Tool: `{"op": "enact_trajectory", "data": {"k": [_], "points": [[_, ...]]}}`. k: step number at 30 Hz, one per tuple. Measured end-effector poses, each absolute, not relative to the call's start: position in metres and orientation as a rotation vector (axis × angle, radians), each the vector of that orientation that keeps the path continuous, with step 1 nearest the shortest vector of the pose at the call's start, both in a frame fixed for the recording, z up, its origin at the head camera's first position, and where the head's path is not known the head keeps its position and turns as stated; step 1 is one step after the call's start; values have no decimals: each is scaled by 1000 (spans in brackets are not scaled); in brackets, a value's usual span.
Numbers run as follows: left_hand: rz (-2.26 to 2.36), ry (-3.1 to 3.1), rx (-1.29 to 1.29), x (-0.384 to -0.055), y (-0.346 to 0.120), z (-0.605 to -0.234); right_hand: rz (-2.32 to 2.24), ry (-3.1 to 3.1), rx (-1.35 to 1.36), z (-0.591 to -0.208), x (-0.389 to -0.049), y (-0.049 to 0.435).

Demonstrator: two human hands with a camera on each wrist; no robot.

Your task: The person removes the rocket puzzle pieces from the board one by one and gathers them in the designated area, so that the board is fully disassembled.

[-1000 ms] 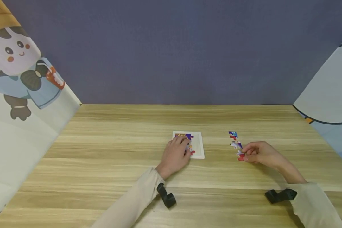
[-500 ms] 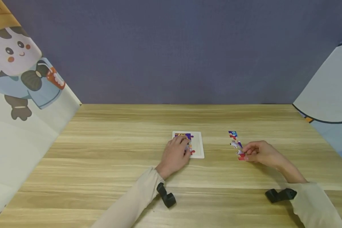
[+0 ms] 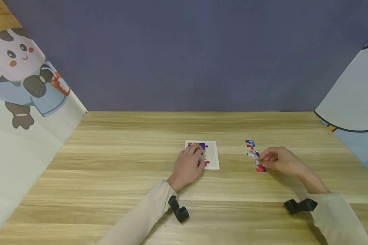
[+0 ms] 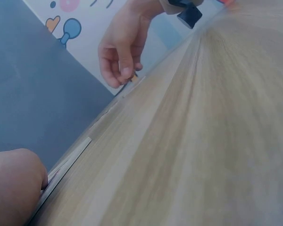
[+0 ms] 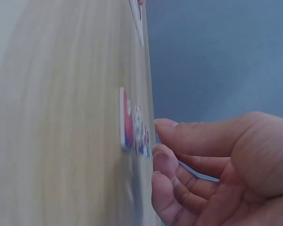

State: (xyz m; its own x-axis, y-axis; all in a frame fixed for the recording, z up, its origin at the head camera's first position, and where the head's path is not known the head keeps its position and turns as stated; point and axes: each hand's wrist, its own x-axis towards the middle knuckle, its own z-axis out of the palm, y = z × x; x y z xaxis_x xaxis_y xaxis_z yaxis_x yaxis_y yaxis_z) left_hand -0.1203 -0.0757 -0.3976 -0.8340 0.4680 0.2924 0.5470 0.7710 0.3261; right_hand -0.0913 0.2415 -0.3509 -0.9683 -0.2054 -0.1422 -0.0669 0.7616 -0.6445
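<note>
**A:** Right of centre in the head view, a column of loose puzzle pieces (image 3: 251,155) lies just to the frame's left of a person's right hand (image 3: 282,161). Its long axis runs down the frame, leaning toward the lower right, across the line of the reaching fingers.

**B:** Is anything in that grip?

**A:** Nothing visible. In the right wrist view, the thumb (image 5: 191,136) stands apart from the loosely bent fingers (image 5: 166,164). Whether a fingertip touches a piece, I cannot tell.

**B:** And the other hand?

**A:** The left hand (image 3: 187,166) rests at the frame's centre, over the left part of a white puzzle tray (image 3: 214,155), fingers laid lightly down, pinching nothing that shows. The right hand is plainly nearer the loose pieces.

**B:** The count?

**A:** Two hands, one tray, and what look like three loose pieces, the lowest, a red-edged piece (image 3: 261,168), closest to the frame's bottom. The pieces in the tray (image 3: 201,145) are partly covered and cannot be counted. Two black wrist mounts (image 3: 178,209), one on each sleeve, complete the tally.
</note>
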Motion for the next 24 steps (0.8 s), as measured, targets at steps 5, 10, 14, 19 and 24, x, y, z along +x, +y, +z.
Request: {"op": "enact_trajectory", "data": {"k": [5, 10, 14, 19, 24], "points": [[-591, -2778, -811, -119, -76, -398, -1031, 2747, -244, -349, -92, 232], [-595, -2767, -819, -118, -76, -400, -1100, 2726, -275, -348, -94, 221], [-593, -2757, -817, -118, -77, -401, -1124, 2721, -332, -346, -98, 212], [-586, -2756, -817, -117, -77, -402, -1139, 2718, -379, -344, -103, 199], [-586, -2762, -819, -117, -77, -402, -1133, 2729, -398, -342, -107, 185]]}}
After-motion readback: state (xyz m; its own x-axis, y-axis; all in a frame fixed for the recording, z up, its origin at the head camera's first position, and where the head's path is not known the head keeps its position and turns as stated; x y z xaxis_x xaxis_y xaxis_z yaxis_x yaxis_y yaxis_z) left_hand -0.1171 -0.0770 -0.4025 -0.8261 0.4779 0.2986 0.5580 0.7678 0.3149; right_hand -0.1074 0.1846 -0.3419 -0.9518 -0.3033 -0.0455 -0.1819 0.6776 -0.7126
